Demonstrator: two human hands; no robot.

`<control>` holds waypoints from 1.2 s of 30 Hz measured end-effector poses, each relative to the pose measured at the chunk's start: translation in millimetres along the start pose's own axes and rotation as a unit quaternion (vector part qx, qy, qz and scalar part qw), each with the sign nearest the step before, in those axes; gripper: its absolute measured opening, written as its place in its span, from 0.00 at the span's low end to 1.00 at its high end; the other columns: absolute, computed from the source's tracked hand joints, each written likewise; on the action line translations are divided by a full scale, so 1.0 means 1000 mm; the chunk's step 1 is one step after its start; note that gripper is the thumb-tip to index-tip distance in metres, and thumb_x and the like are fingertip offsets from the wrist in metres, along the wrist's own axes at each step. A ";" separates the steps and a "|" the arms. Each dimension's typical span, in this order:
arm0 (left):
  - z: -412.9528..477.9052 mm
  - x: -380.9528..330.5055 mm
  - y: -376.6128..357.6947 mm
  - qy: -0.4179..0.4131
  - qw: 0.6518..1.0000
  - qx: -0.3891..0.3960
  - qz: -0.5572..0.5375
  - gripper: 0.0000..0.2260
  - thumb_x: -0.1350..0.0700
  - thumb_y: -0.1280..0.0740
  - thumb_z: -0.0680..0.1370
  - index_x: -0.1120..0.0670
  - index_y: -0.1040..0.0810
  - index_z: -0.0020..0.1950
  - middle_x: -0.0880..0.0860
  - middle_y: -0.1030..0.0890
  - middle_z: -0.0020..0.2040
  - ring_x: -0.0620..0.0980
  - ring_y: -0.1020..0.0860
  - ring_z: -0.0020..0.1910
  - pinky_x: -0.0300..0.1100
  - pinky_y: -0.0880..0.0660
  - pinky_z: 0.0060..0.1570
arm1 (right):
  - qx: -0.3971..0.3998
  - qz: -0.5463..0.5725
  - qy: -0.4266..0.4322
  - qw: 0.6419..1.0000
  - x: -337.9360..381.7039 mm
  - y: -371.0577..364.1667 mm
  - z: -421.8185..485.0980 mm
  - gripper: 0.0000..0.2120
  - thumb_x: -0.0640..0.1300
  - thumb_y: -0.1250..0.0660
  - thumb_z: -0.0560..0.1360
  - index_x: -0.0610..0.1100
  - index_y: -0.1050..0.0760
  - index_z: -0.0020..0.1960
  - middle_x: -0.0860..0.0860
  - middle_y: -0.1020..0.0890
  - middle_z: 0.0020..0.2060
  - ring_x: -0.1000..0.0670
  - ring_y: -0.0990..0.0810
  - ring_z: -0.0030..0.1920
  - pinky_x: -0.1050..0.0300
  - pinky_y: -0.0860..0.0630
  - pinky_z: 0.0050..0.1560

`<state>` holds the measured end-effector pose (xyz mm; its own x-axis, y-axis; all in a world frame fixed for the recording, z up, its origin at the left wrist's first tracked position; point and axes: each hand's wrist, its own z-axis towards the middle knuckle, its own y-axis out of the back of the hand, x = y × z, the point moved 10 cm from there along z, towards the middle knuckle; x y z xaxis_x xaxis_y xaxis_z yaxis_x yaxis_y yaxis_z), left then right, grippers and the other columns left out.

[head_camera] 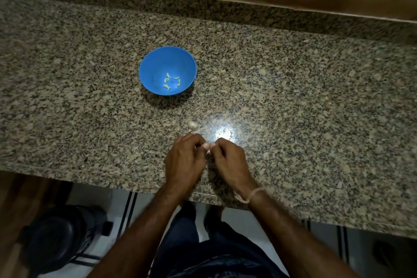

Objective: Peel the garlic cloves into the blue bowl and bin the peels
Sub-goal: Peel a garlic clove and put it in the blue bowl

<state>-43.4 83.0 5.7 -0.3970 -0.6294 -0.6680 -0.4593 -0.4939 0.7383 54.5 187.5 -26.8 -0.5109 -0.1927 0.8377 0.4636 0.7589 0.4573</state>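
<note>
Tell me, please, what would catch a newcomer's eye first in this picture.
The bright blue bowl stands near the middle of the speckled granite countertop, a few peeled cloves lying in its bottom. Close to the front edge, the left hand and right hand pinch a garlic clove between them, with a garlic bulb lying just beyond, beside a patch of glare.

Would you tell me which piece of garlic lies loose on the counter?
The pale piece just beyond the left hand; the others are in the bowl or pinched between it and the right hand.
</note>
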 end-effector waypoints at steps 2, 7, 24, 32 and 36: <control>0.000 0.011 -0.009 0.045 0.997 0.030 -0.063 0.10 0.52 0.32 0.81 0.48 0.26 0.40 0.44 0.22 0.37 0.46 0.24 0.38 0.43 0.32 0.37 | -0.004 -0.052 0.036 0.998 0.011 0.004 0.001 0.16 0.43 0.38 0.85 0.42 0.30 0.38 0.50 0.27 0.31 0.54 0.32 0.31 0.57 0.38 0.33; -0.003 -0.005 0.008 -0.033 0.999 -0.029 0.005 0.07 0.52 0.35 0.80 0.48 0.26 0.42 0.43 0.25 0.41 0.49 0.27 0.44 0.44 0.34 0.37 | 0.098 0.188 -0.142 0.967 -0.013 -0.018 0.001 0.17 0.40 0.37 0.83 0.46 0.28 0.35 0.50 0.27 0.29 0.52 0.30 0.31 0.57 0.33 0.32; 0.006 0.024 -0.016 0.094 0.986 0.060 -0.120 0.12 0.53 0.33 0.83 0.52 0.26 0.39 0.44 0.26 0.34 0.42 0.30 0.32 0.42 0.36 0.33 | -0.015 -0.006 0.024 1.000 0.004 0.001 0.011 0.16 0.43 0.35 0.84 0.44 0.29 0.37 0.53 0.27 0.30 0.58 0.32 0.30 0.66 0.36 0.32; 0.004 -0.004 0.002 -0.048 0.998 -0.012 0.036 0.07 0.56 0.36 0.83 0.49 0.31 0.47 0.46 0.28 0.46 0.49 0.29 0.44 0.45 0.35 0.37 | 0.069 0.197 -0.093 0.974 -0.015 -0.012 0.008 0.13 0.46 0.30 0.82 0.42 0.19 0.40 0.49 0.18 0.32 0.52 0.21 0.33 0.56 0.25 0.36; 0.005 0.000 0.004 -0.031 0.998 -0.018 0.058 0.07 0.58 0.35 0.83 0.49 0.30 0.48 0.45 0.29 0.45 0.49 0.30 0.45 0.44 0.38 0.38 | 0.050 0.161 -0.048 0.985 -0.011 -0.004 0.015 0.08 0.44 0.27 0.80 0.41 0.15 0.44 0.48 0.13 0.39 0.47 0.14 0.41 0.55 0.17 0.44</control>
<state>-49.3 84.3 8.0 -0.4945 -0.6463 -0.5811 -0.3786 -0.4416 0.8134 47.6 196.1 -41.9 -0.4172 0.1232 0.9004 0.5406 0.8300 0.1369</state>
